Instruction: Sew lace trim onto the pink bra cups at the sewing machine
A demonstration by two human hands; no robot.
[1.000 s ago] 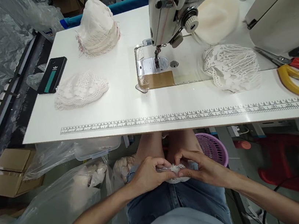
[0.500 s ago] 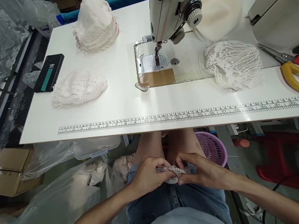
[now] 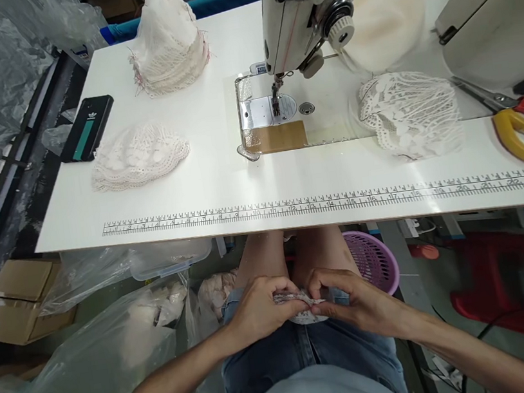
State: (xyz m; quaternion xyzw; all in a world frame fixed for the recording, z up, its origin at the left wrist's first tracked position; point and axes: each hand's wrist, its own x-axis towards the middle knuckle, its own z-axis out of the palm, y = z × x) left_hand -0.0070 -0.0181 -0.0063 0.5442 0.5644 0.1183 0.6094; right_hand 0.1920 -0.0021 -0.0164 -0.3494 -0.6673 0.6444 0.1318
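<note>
Over my lap, below the table's front edge, a small white lace piece (image 3: 309, 316) is pinched between my hands. My left hand (image 3: 268, 303) grips its left end with thumb and fingers. On the other end, my right hand (image 3: 341, 292) closes thumb and fingertips on the edge. The fingers hide much of the lace. On the white sewing table (image 3: 223, 195) lie a flat lace cup (image 3: 139, 155) at left, a stack of lace cups (image 3: 168, 44) behind it, and another lace piece (image 3: 409, 112) at right.
A sewing machine (image 3: 300, 15) stands over its needle plate (image 3: 269, 111). Yellow-and-red-handled scissors (image 3: 520, 140) lie at the right; a black phone (image 3: 87, 129) is at the left edge. Below are a purple basket (image 3: 388, 260), a red stool (image 3: 485, 295) and plastic bags (image 3: 99, 356).
My right fingertips have shifted slightly along the lace edge, and the strip between my hands now looks more folded. Things on the table have stayed put.
</note>
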